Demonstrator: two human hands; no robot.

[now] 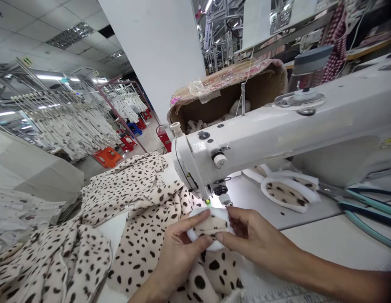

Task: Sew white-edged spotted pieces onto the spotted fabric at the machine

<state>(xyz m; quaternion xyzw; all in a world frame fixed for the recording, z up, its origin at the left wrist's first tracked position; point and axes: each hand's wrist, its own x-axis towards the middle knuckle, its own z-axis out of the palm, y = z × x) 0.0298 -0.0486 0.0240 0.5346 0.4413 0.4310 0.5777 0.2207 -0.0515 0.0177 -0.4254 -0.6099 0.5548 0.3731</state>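
Just in front of the sewing machine's needle area, a small rounded fabric patch (214, 226) with a white fluffy border and a beige spotted middle is held up. My left hand (179, 244) pinches its left side between thumb and fingers. On the right side, my right hand (250, 235) grips the edge with thumb and fingertips. Beneath both hands lies beige fabric with dark spots (141, 248), running up under the head of the white sewing machine (195, 164). The lower part of the fabric is partly covered by my hands.
Matching spotted patches with white edges (285, 195) lie on the machine bed, beside teal-handled scissors (365, 206). More spotted fabric (56, 261) is heaped at left. Behind the machine stands an open cardboard box (227, 92). A measuring scale (284, 294) runs along the front edge.
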